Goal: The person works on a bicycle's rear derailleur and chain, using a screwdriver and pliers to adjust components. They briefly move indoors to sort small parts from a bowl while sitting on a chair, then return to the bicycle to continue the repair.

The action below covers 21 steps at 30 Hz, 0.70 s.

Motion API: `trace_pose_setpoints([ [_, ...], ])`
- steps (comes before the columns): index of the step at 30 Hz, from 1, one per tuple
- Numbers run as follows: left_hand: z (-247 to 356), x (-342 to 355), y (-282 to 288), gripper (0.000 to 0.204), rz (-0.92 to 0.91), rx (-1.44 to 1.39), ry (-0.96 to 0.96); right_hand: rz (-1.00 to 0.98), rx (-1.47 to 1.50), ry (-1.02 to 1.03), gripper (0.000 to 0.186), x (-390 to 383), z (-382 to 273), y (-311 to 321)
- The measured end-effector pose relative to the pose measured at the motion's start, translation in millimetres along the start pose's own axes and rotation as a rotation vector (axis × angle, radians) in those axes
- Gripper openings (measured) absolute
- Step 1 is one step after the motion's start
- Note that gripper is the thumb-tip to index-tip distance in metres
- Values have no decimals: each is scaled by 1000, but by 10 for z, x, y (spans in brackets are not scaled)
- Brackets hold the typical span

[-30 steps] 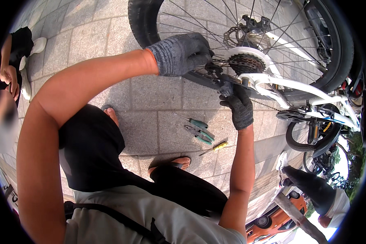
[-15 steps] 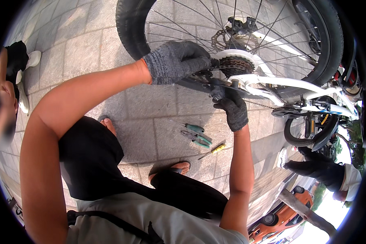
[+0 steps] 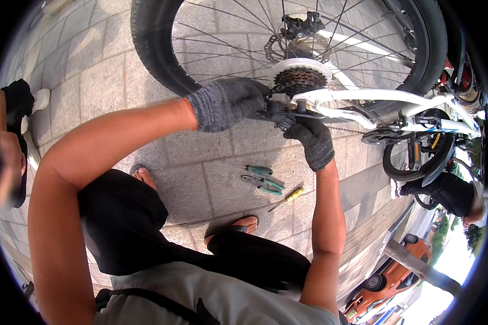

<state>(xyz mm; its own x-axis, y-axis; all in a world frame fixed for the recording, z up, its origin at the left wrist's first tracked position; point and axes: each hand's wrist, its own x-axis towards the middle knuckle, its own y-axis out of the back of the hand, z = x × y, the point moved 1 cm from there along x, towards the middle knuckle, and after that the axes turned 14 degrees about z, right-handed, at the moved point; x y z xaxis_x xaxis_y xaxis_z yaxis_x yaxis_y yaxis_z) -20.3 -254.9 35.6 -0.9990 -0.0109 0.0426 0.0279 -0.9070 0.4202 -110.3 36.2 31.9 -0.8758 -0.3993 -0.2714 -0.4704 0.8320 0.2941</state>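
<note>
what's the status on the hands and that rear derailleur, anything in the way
Left hand and right hand, both gloved, gripping the rear derailleur below the cassette. Screwdrivers and pliers lie on the paving, clear of the work.

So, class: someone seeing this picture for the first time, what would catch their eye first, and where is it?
First, the two gloved hands at the centre: the left hand and the right hand grip the dark part under the rusty sprocket cluster of the bicycle's rear wheel, which fills the top. Next, the hand tools on the paving below: a green-handled screwdriver, green-handled pliers and a yellow-handled screwdriver.
</note>
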Motion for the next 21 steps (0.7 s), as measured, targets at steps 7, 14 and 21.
trace_pose_setpoints([
  [7, -326, 66, -187, 37, -52, 9, -69, 35, -289, 97, 27, 82, 19, 47],
  [14, -396, 250, -438, 31, -118, -138, 281, 51, -89, 143, 52, 49, 347, 42],
  [21, -467, 22, -878, 36, 182, -125, 221, 177, -34, 286, 73, 44, 585, -325],
])
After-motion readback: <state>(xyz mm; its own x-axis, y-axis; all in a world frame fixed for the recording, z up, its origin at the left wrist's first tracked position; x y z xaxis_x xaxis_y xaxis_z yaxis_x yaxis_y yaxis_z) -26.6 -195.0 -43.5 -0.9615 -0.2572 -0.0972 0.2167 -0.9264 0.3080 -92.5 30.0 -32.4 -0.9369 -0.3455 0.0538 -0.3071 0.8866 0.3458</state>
